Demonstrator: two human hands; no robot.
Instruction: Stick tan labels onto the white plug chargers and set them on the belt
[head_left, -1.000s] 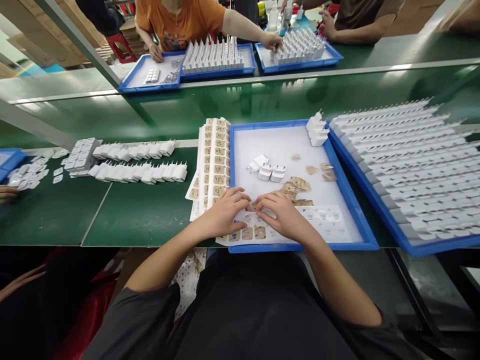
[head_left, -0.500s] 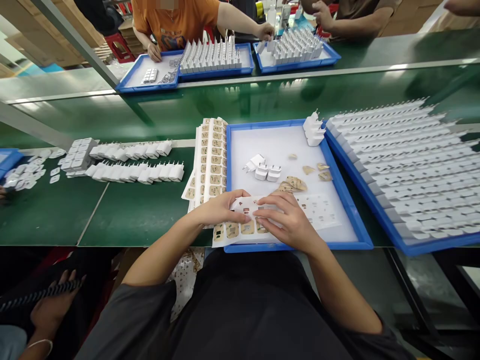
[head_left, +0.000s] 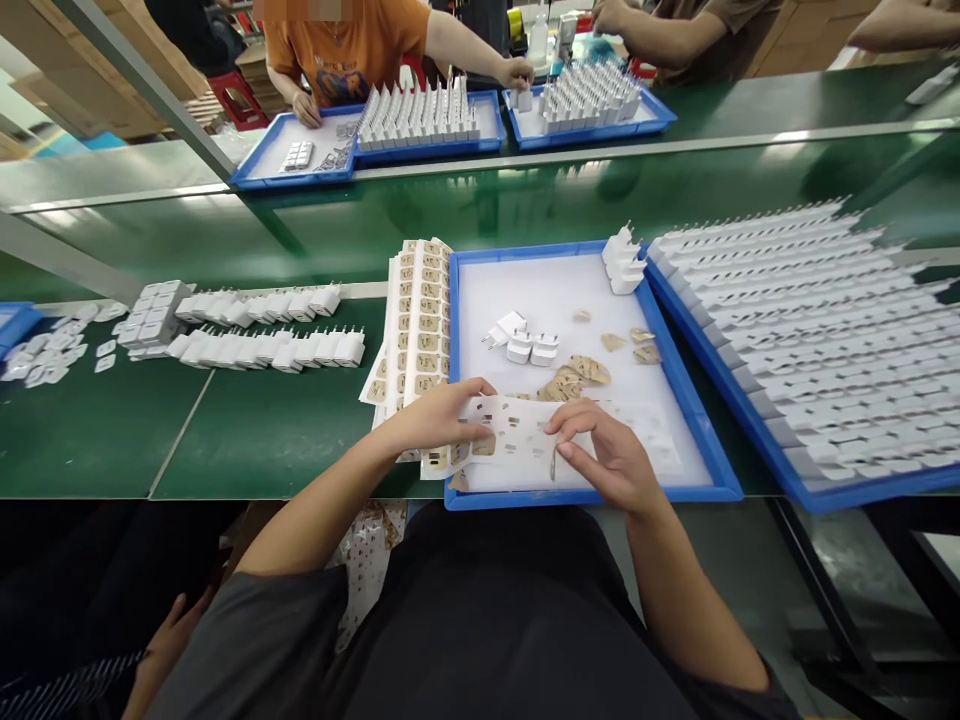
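My left hand grips the left part of a translucent adhesive-sticker sheet, thumb on top. Small cut-outs mark the sheet, and a few tan stickers remain at its left end. My right hand is closed in a pinch on a small tan sticker, seen edge-on above the sheet. Both hands are over the near part of a blue-rimmed white tray. Behind them in the tray lie a few white plug chargers and crumpled tan sticker scraps.
Stacked sticker sheets lie left of the tray. Rows of white chargers and loose white plates are further left. At right, a large tray is packed with chargers. Co-workers handle trays across the green bench.
My right hand has moved right and lifted, now pinching a sticker. Fewer tan stickers show along the sheet's near edge. My left hand stays on the sheet.
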